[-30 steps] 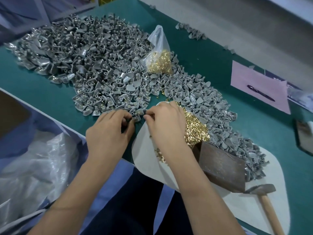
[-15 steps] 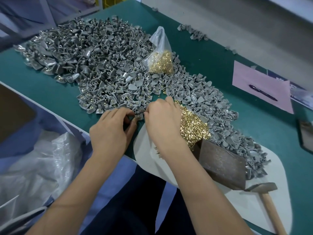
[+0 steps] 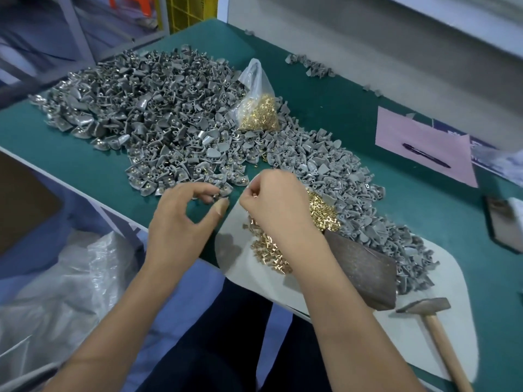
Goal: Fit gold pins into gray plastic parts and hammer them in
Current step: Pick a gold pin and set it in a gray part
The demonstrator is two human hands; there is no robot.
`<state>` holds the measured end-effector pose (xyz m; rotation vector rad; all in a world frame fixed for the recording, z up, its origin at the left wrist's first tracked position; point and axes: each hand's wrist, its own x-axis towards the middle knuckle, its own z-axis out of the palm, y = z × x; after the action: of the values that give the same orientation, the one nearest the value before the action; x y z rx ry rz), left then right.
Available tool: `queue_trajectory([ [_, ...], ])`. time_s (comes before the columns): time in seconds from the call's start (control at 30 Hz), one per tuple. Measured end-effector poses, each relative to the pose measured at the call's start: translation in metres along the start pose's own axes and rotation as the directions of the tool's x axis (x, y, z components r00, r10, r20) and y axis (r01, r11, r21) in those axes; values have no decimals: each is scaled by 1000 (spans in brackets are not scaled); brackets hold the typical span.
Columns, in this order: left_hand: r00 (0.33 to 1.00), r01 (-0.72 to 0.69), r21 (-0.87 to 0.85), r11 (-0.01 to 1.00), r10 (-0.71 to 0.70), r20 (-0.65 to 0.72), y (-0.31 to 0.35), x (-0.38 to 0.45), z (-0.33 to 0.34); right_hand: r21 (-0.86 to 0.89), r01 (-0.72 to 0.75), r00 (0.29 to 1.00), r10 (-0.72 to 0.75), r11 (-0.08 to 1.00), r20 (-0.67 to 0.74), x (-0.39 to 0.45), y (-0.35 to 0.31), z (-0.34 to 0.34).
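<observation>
Head view: the right hand (image 3: 276, 199) pinches one gold pin (image 3: 255, 195) just above the loose pin heap (image 3: 322, 212). Left of that heap, the left hand (image 3: 181, 219) grips a gray plastic part (image 3: 216, 197) at the pile's edge on the tabletop (image 3: 353, 114). Both look light, rigid and small, likely slippery, so fingertip pinches at the pin's shank seem best.

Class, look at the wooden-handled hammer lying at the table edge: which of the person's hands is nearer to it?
Right. The right hand is over the loose gold pins, up-left of the wooden-handled hammer; the left hand lies farther left.
</observation>
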<state>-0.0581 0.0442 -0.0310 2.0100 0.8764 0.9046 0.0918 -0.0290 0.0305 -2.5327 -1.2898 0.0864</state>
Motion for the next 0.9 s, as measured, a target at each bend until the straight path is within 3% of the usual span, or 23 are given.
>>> queue_trajectory([
  [0.17, 989, -116, -111, 987, 125, 78, 43, -9, 17, 459, -85, 988, 135, 884, -78, -45, 40, -35],
  [0.33, 910, -165, -239, 957, 241, 337, 81, -5, 50, 720, -139, 892, 401, 680, -207, -89, 102, -62],
  [0.47, 801, -189, -171, 967, 252, 543, 98, 2, 81, 794, -163, 791, 559, 585, -249, -117, 145, -68],
  [0.63, 700, -353, 82, 932, 205, 684, 116, 32, 110, 788, -180, 700, 640, 589, -318, -140, 175, -62],
  [0.8, 603, -468, 191, 863, 153, 783, 141, 45, 134, 794, -189, 696, 649, 577, -306, -150, 184, -52],
  [0.9, 577, -539, 200, 818, 186, 795, 156, 42, 151, 779, -203, 708, 639, 593, -302, -149, 183, -47],
])
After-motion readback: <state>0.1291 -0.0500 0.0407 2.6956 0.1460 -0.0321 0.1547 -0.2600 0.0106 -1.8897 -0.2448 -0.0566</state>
